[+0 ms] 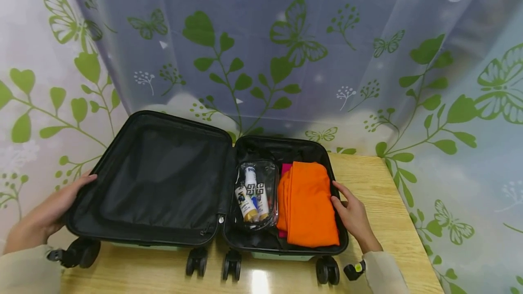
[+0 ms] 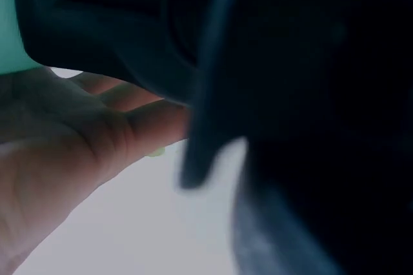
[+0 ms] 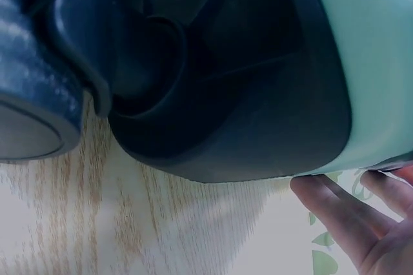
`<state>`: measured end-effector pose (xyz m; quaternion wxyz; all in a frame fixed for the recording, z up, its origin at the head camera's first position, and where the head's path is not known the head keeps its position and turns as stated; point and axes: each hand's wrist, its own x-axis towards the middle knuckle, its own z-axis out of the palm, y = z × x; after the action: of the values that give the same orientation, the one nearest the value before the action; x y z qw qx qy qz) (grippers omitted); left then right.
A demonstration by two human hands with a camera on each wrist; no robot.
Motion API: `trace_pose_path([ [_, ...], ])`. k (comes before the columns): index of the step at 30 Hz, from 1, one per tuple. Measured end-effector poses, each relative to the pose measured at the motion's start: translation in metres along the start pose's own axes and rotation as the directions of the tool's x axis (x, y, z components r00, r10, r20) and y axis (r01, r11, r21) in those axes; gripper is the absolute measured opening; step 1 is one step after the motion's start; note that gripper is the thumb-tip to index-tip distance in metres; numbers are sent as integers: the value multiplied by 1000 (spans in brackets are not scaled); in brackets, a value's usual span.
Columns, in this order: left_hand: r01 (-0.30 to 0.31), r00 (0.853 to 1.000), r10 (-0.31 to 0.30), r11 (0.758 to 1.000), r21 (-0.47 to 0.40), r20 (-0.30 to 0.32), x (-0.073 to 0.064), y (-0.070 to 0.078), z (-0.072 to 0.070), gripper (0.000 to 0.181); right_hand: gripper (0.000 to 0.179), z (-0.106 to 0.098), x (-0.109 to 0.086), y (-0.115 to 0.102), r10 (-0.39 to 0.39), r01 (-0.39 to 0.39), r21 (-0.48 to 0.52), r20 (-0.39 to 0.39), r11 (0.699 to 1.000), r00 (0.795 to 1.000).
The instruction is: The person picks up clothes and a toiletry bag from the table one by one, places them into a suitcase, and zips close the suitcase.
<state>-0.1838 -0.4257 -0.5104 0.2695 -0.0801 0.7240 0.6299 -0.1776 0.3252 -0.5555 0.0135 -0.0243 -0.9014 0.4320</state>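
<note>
An open suitcase [image 1: 228,185] with a black lining and a pale green shell lies spread out on the table. At its left half, my left hand [image 1: 61,205] grips the outer edge, thumb over the rim and fingers beneath the shell [image 2: 8,23]. That left half looks tilted up at its outer side. My right hand [image 1: 355,214] holds the right half's outer rim, with fingertips against the underside of the green shell [image 3: 371,62]. The right half contains folded orange clothing [image 1: 311,203] over something magenta [image 1: 283,234], beside a clear toiletry pouch [image 1: 269,171] with several bottles.
Black wheels [image 1: 197,261] stick out along the suitcase's near side. The wooden table [image 1: 367,180] extends to the right. A curtain [image 1: 253,35] printed with green leaves and butterflies hangs close behind and along both sides.
</note>
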Motion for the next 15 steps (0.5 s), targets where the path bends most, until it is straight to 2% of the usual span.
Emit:
trace_pose_path([
  [5, -14, 1000, 13, 1000, 27, 13, -6, 10, 2, 84, 51, 1, 0, 1, 3, -3, -5, -9, 1000, 1000],
  [10, -25, 1000, 25, 996, 90, 4, -7, 9, 2, 82, 51, 3, 0, 1, 5, -5, -6, -11, 1000, 1000],
  [15, -57, 998, 57, 994, 95, 0, -8, 9, 3, 79, 51, 4, 1, 0, 7, -7, -11, -17, 1000, 1000],
])
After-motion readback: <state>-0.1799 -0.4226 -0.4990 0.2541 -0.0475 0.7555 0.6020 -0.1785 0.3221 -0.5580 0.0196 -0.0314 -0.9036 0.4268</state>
